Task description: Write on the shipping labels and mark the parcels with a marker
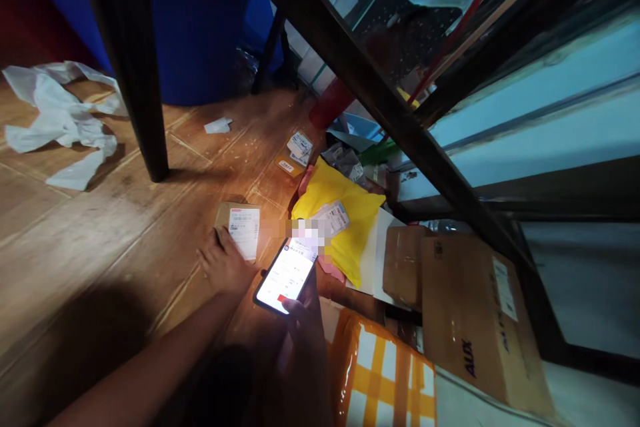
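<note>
My right hand is closed round a smartphone with a lit white screen, its thumb over a red button near the bottom. To its left, my left hand reaches down to the floor with its fingers apart. Some fingertips touch the lower left edge of a small brown parcel with a white label, which lies flat. Right of the phone's top lies a yellow mailer bag bearing a label. Part of the phone and the bag is blurred by a pixelated patch.
Farther off is a small labelled box. At right stand cardboard boxes and an orange-taped white package. A dark table leg and slanting bar cross the view. Crumpled white paper lies left, near a blue bin.
</note>
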The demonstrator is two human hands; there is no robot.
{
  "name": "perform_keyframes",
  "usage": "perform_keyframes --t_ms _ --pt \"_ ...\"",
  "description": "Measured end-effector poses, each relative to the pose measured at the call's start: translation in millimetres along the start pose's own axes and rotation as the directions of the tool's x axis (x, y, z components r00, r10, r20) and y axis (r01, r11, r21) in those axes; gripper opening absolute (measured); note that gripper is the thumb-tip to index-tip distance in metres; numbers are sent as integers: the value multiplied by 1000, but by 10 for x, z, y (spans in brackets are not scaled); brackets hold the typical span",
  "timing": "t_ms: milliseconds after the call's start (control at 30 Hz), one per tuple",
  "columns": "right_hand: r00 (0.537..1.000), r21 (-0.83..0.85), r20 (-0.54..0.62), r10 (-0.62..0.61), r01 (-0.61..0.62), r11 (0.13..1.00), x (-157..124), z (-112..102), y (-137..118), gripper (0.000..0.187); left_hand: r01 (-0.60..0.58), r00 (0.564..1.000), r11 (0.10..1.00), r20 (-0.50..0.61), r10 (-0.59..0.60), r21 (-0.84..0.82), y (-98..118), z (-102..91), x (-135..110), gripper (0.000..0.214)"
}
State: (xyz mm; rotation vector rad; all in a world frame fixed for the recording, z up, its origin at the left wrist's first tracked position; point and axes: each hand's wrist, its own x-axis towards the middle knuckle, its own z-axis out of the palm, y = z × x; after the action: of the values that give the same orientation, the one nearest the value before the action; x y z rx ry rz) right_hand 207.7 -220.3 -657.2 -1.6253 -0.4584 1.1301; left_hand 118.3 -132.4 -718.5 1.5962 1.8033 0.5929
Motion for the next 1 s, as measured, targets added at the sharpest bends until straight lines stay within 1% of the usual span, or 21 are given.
perform_keyframes --t_ms 67,133,200,300,367,433,500,600,700,767,800,833,900,1000 --pt "1000 16 4 4 -4 1000 -19 47 -26 53 -66 997 994 -44 70 92 -105 -4 32 94" --pt "1000 33 12 11 -11 999 -29 78 -65 62 -116 989 982 -78 129 147 -193 11 60 94" --pt "1000 52 26 17 -19 998 -32 95 -106 67 -127 984 979 -106 144 158 -248 35 72 95" --pt "998 84 54 30 -35 996 -28 109 -147 71 -130 982 975 -113 152 183 -277 59 54 96" --pt "997 102 71 39 -46 994 -21 116 -154 73 -97 986 972 -115 124 214 -279 60 25 98" --pt "995 119 91 49 -59 991 -14 122 -158 74 -29 991 965 -116 61 262 -268 46 -7 101" --pt "991 135 116 60 -75 988 -10 124 -175 77 60 995 950 -97 -32 305 -235 9 -28 105" --pt "986 157 150 68 -91 983 -26 118 -256 83 176 983 921 -18 -181 348 -119 -114 -6 109" --pt "984 178 166 59 -89 980 -83 100 -417 85 228 953 886 94 -288 404 88 -342 136 113" --pt "986 186 163 44 -75 980 -142 90 -568 86 242 911 870 209 -356 429 267 -556 314 115" --pt "987 192 159 34 -64 979 -174 90 -654 87 243 883 870 273 -382 429 363 -679 423 116" --pt "987 201 156 24 -55 978 -207 96 -747 89 238 863 877 323 -388 417 462 -813 540 116" --pt "987 229 159 6 -43 973 -272 133 -945 93 207 850 903 388 -357 378 654 -1110 773 113" --pt "976 249 217 17 -72 966 -362 264 -1261 98 125 852 947 458 -255 294 856 -1630 1042 103"
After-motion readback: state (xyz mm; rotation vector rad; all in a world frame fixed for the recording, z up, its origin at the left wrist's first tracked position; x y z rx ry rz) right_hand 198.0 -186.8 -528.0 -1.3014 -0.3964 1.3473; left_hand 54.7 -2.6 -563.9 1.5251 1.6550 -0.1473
